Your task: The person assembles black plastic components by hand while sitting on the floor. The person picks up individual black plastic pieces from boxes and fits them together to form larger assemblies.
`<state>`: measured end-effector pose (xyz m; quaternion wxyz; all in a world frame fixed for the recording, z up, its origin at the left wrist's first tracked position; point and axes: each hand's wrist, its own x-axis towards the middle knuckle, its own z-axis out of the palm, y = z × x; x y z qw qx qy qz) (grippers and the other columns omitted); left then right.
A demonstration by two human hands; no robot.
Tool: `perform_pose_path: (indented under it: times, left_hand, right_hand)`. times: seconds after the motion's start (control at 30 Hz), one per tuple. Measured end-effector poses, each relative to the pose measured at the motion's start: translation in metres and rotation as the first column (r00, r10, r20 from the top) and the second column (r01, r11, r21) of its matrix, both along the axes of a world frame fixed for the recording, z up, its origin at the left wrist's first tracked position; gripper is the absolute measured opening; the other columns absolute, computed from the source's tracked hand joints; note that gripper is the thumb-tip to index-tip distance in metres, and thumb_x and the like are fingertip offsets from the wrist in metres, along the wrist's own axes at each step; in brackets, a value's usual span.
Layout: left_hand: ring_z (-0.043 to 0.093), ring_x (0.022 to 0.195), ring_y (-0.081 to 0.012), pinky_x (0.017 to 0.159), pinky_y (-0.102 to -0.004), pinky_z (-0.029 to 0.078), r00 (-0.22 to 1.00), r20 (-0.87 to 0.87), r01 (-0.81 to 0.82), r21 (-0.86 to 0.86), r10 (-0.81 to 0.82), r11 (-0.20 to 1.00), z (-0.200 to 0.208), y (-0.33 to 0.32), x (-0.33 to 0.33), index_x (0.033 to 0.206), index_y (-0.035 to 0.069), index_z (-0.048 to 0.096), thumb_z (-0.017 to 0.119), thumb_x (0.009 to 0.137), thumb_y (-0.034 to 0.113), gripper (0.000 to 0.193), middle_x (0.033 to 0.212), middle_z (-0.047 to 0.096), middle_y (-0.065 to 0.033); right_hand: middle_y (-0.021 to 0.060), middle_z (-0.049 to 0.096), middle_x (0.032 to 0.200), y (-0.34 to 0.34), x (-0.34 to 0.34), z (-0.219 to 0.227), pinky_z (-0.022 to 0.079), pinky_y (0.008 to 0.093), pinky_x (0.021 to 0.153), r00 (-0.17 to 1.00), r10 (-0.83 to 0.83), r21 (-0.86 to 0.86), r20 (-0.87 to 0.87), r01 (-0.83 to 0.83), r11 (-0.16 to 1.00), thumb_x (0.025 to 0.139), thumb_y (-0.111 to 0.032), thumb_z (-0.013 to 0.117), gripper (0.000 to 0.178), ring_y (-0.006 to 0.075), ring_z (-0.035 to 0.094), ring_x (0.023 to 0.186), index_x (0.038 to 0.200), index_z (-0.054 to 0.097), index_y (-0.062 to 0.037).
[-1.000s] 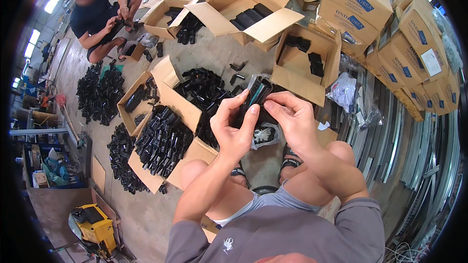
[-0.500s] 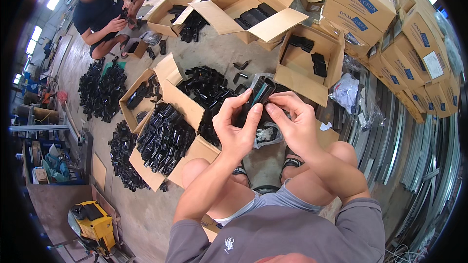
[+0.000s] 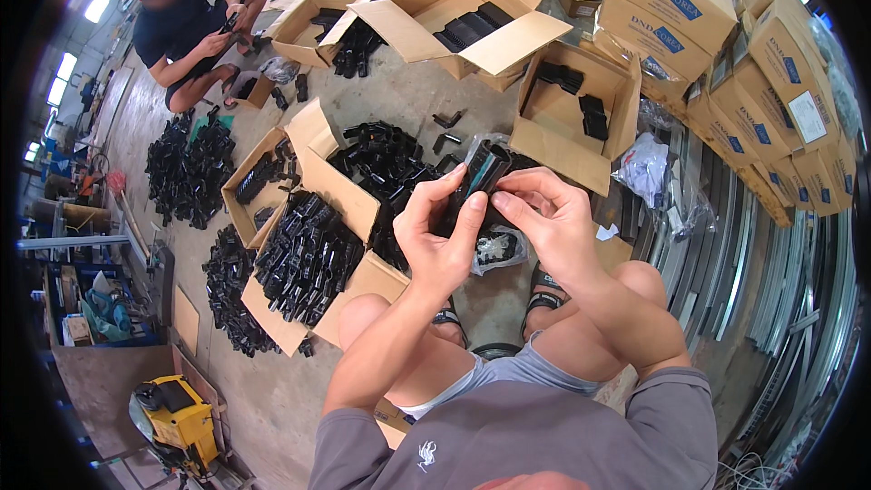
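My left hand (image 3: 439,234) is closed around a glossy black part (image 3: 487,166) with a rounded, channel-like profile, its thumb and forefinger along the sides. The part is tilted, its far end pointing up and away from me. Against the part's near right side, my right hand (image 3: 550,229) pinches with thumb and fingertips; whatever lies in that pinch is too small or hidden to make out. Just below the hands, a clear plastic bag (image 3: 499,249) with small pieces rests on the floor. Beyond them lies a loose heap of black parts (image 3: 379,156).
At left, a carton (image 3: 356,195) stands beside heaped black parts (image 3: 307,259). Open cartons (image 3: 419,34) and another carton (image 3: 560,156) hold black parts farther off. Stacked boxes (image 3: 667,0) and long metal profiles (image 3: 726,263) occupy the right. A co-worker (image 3: 186,23) crouches far left, handling something dark.
My hands and the black part stay nearly in place, with only slight shifts of the right fingers. My right foot has moved a little. The co-worker's hands have shifted slightly.
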<state>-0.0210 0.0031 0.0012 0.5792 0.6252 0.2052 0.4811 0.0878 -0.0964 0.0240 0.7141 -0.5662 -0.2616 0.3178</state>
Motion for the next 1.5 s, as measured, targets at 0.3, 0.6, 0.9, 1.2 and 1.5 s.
perform_pose_path:
  times: [0.3, 0.6, 0.9, 1.2, 1.5]
  left_hand:
    - [0.063, 0.088, -0.0093, 0.079, -0.0234, 0.051, 1.000, -0.017, 0.002, 0.003, -0.002, 1.000, 0.002, -0.001, 0.000, 0.110, -0.006, 0.064, 0.074, 0.087, 0.003, 0.027, 0.103, 0.071, -0.0126]
    - [0.064, 0.089, -0.0095, 0.078, -0.0232, 0.051, 1.000, 0.015, 0.018, -0.005, -0.018, 1.000, 0.001, 0.001, -0.001, 0.111, -0.007, 0.064, 0.074, 0.087, 0.003, 0.028, 0.103, 0.070, -0.0129]
    - [0.064, 0.089, -0.0096, 0.079, -0.0234, 0.051, 1.000, -0.020, 0.011, -0.010, -0.012, 1.000, -0.002, 0.001, -0.001, 0.111, -0.006, 0.064, 0.074, 0.087, 0.003, 0.027, 0.104, 0.071, -0.0131]
    - [0.063, 0.086, -0.0088, 0.076, -0.0229, 0.051, 1.000, -0.014, 0.014, -0.046, -0.015, 0.999, 0.001, 0.000, -0.002, 0.113, -0.006, 0.064, 0.074, 0.087, 0.003, 0.029, 0.099, 0.069, -0.0091]
    - [0.057, 0.077, -0.0035, 0.068, -0.0182, 0.046, 0.999, -0.032, 0.003, -0.014, -0.003, 1.000, -0.004, 0.002, -0.003, 0.112, -0.005, 0.065, 0.074, 0.087, 0.002, 0.027, 0.092, 0.068, -0.0048]
  right_hand:
    - [0.0102, 0.068, 0.096, 0.000, -0.001, -0.001, 0.050, 0.0292, 0.079, 0.955, -0.078, -0.031, 0.285, 0.091, 0.995, 0.090, -0.016, 0.074, 0.018, 0.0179, 0.065, 0.091, 0.096, 0.073, 0.0017]
    - [0.0116, 0.069, 0.101, 0.000, -0.002, 0.004, 0.050, 0.0323, 0.087, 0.890, -0.057, -0.010, 0.453, 0.069, 0.998, 0.089, -0.013, 0.073, 0.016, 0.0214, 0.066, 0.097, 0.096, 0.072, 0.0019]
    - [0.0108, 0.068, 0.104, 0.004, -0.001, -0.004, 0.050, 0.0319, 0.089, 0.976, -0.042, 0.021, 0.215, 0.039, 0.999, 0.090, -0.012, 0.071, 0.016, 0.0192, 0.065, 0.099, 0.099, 0.070, 0.0015]
    - [0.0109, 0.069, 0.102, 0.005, -0.008, 0.003, 0.051, 0.0313, 0.086, 0.943, -0.095, 0.032, 0.318, 0.090, 0.995, 0.093, -0.012, 0.069, 0.018, 0.0194, 0.066, 0.097, 0.105, 0.067, 0.0015]
    - [0.0110, 0.067, 0.103, 0.007, -0.009, -0.003, 0.049, 0.0328, 0.091, 0.928, -0.141, 0.063, 0.346, 0.126, 0.990, 0.090, -0.009, 0.070, 0.018, 0.0201, 0.065, 0.100, 0.104, 0.065, 0.0014]
